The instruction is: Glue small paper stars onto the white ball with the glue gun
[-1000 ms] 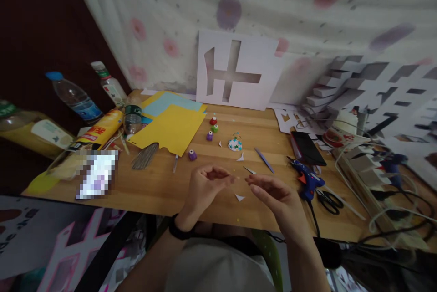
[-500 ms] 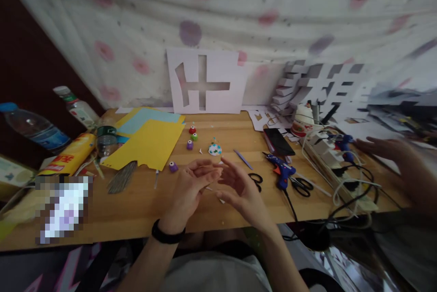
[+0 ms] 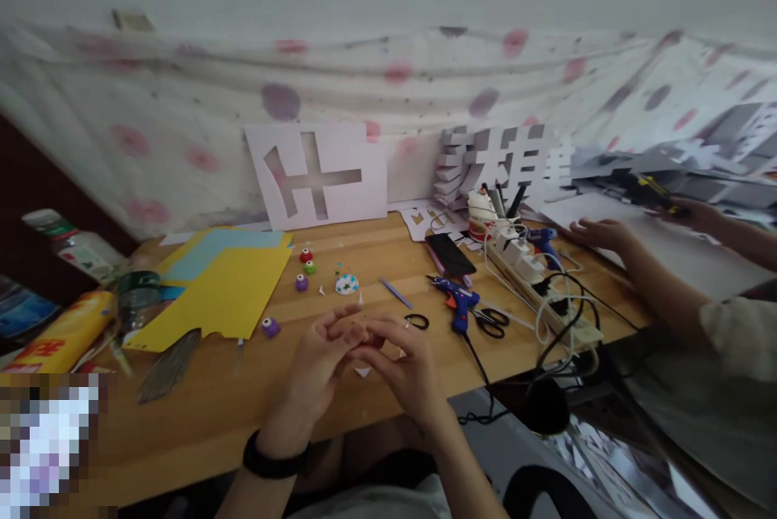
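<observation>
My left hand (image 3: 321,361) and my right hand (image 3: 404,361) meet above the front of the wooden table, fingertips pinched together. Whatever they hold is small and hidden by the fingers. Just beyond them lies a white dome-shaped piece with blue and green stars (image 3: 347,284). Small one-eyed figures lie to its left: a red one (image 3: 306,256), a green one (image 3: 310,268) and a purple one (image 3: 302,282). Another purple figure (image 3: 270,327) is nearer my left hand. A white paper scrap (image 3: 363,372) shows below my fingers. Black-handled scissors (image 3: 417,322) lie partly behind my right hand.
On the right are a blue glue gun (image 3: 462,304), more scissors (image 3: 493,323) and a cabled power strip (image 3: 546,292). Yellow sheets (image 3: 227,284) and bottles occupy the left. A white cut-out board (image 3: 373,179) stands behind. A co-worker's hand (image 3: 607,236) reaches over the right side.
My view has swung right and up. My right fingers have closed in against my left fingertips. The co-worker's other hand, with a yellow-and-black tool, has come into view.
</observation>
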A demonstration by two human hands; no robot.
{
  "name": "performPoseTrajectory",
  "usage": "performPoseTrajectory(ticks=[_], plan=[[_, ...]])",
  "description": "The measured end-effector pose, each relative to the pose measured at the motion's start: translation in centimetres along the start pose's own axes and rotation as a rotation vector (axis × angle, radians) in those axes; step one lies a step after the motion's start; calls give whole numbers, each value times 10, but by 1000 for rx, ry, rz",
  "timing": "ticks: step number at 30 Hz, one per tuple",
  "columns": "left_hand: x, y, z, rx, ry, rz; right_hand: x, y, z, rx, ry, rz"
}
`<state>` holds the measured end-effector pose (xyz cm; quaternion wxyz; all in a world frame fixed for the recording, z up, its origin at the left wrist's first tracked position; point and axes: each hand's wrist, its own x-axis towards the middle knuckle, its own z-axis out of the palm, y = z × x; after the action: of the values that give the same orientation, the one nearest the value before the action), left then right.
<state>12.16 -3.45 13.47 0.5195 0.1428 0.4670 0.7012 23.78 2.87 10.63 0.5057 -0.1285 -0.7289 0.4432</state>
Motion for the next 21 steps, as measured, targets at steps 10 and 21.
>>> performPoseTrajectory(ticks=[10, 21], plan=[[-4, -8, 8, 197, 12, 36, -1, 1, -27, -72, -42, 66], [-12, -20, -17, 289, -137, -46, -14, 9, -24, 130, 344, 342]])
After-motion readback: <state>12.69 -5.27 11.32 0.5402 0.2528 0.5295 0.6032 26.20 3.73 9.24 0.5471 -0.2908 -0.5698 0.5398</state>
